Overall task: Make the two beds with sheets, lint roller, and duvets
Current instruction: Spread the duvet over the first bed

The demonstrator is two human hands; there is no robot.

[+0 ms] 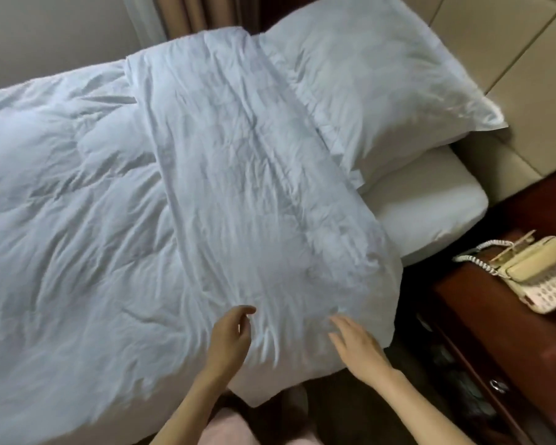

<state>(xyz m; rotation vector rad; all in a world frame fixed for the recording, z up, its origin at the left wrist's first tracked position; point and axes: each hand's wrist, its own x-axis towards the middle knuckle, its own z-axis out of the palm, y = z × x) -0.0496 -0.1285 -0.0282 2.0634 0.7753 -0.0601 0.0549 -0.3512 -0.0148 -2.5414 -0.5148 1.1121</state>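
Both hands are working at the near edge of the bed. The left hand (230,335) is hovering just over the cloth with its fingers loosely curled and apart, holding nothing. The right hand (357,345) is lying flat with its fingers straight, gripping nothing, though whether it is pressing the cloth or only skimming it is too blurred to tell.

Under them the white duvet (77,220) is covering most of the bed and hanging over the near side. Its top end is lying turned back as a wide folded band (254,187), and this band is what the next move seems to turn on. Its long axis is running straight away from the hands — from the near edge across the width of the bed toward the far side by the curtain (180,14). Both hands are sitting at the band's near end: the left toward its foot-side edge, the right toward its pillow-side edge, where the near corner (379,316) is drooping off the mattress just beside the right hand's fingers. The right hand is therefore the nearer one for squaring that corner, while the left looks better placed for stroking creases out along the band.

Beyond the fold the pillow (366,81) is resting against the padded headboard (511,59), with a strip of sheeted mattress (430,207) showing bare beside it. To the right, a telephone (533,271) is sitting on a dark wooden bedside cabinet (463,316), well apart from the bedding.
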